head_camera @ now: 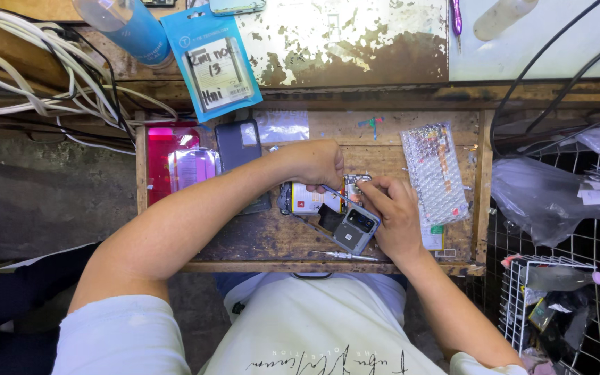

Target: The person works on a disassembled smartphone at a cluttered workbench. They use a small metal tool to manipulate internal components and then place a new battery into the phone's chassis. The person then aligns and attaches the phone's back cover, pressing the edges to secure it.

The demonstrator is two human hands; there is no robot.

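Observation:
An opened smartphone point(307, 200) with its insides showing lies on a worn wooden tray point(258, 243). My left hand point(314, 162) is closed on thin tweezers point(336, 196) whose tip rests on the phone's board. My right hand point(390, 212) presses its fingers on the phone's upper end and covers part of it. A grey back cover point(354, 230) with a camera window leans against the phone, just under my right thumb.
A screwdriver point(345, 256) lies near the tray's front edge. Bubble wrap point(435, 170), a dark phone case point(237, 144) and a pink screen point(175, 160) sit on the tray. Blue packet point(213, 59), bottle point(130, 28) and cables point(50, 76) behind; wire baskets point(557, 298) right.

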